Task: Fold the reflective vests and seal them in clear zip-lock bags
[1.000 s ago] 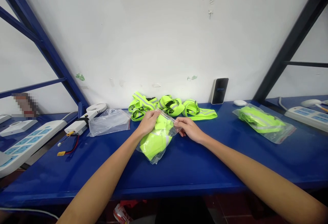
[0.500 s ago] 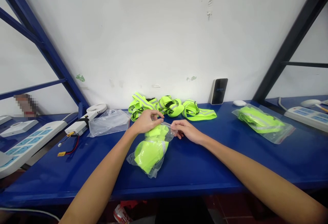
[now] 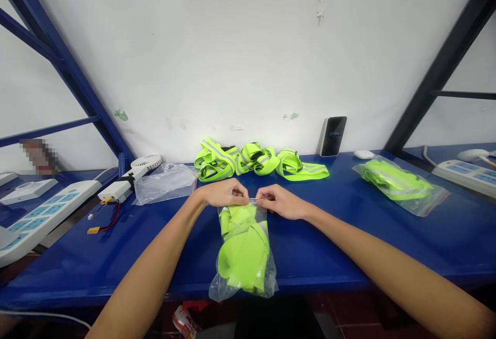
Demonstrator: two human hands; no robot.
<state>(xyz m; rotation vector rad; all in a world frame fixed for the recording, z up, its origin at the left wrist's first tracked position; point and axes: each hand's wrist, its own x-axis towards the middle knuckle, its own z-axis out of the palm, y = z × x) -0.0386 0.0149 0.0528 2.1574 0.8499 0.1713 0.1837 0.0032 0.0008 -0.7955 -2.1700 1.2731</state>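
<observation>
My left hand (image 3: 225, 193) and my right hand (image 3: 278, 202) both pinch the top edge of a clear plastic bag (image 3: 244, 248) at the middle of the blue shelf (image 3: 333, 241). The bag holds a folded neon-yellow reflective vest. It hangs down from my fingers, and its bottom reaches past the shelf's front edge. The fingers of both hands are closed on the bag's mouth, close together.
Several loose neon-yellow reflective straps (image 3: 259, 162) lie by the wall. An empty clear bag (image 3: 165, 184) and a small white fan (image 3: 129, 176) lie at the left, a filled bag (image 3: 399, 186) at the right. A dark phone (image 3: 332, 136) leans on the wall. White power strips (image 3: 34, 220) lie far left.
The bag lay slanted on the shelf with my hands at its opening; now it is turned straight, pulled toward me and hangs lengthwise from both pinching hands.
</observation>
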